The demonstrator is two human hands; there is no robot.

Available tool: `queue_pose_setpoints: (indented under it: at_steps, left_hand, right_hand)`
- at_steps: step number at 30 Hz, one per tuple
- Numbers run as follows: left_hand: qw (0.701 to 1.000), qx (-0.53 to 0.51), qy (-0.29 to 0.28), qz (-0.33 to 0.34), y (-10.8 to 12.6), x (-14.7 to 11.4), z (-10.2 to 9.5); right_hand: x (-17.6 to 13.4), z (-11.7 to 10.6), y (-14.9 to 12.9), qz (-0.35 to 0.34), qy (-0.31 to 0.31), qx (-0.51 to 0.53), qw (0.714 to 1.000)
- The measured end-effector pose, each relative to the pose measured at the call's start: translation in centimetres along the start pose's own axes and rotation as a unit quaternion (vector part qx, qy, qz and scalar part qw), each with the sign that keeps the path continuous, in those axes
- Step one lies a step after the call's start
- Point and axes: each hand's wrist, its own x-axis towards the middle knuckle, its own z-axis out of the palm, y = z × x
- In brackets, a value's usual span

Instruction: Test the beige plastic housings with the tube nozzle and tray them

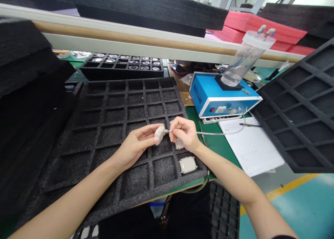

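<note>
My left hand (138, 140) pinches a pale smartwatch case (159, 135) by its edges, tilted on its side above the black foam tray (135, 180). In my right hand (184, 133) is the end of a clear thin tube (216, 133), its light tip touching or very near the case's side; contact cannot be told. The tube runs right to the blue machine (227, 96). Below my right hand, a second case (179, 144) lies partly hidden in a tray compartment. A third case (188, 165) lies flat in the near right compartment.
A clear cylinder (238, 63) stands on the machine. Written sheets (252, 146) with a pen (249, 125) lie at right, beside a leaning foam tray (300, 113). Black foam stacks (28, 93) rise at left. Behind, another tray (120, 73) holds round watch parts under a shelf rail (135, 39).
</note>
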Motion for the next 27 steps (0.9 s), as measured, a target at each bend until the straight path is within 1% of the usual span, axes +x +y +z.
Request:
queue_pose_setpoints:
  at_steps: [21,27]
  left_hand:
    - [1.0,-0.001,0.003,-0.001,0.13,-0.2,0.1]
    - [1.0,0.003,0.001,-0.001,0.1,-0.17,0.02]
  right_hand:
    - [0.08,-0.01,0.0,-0.001,-0.002,-0.003,1.0]
    - [0.08,0.0,-0.02,0.009,-0.001,-0.009,1.0]
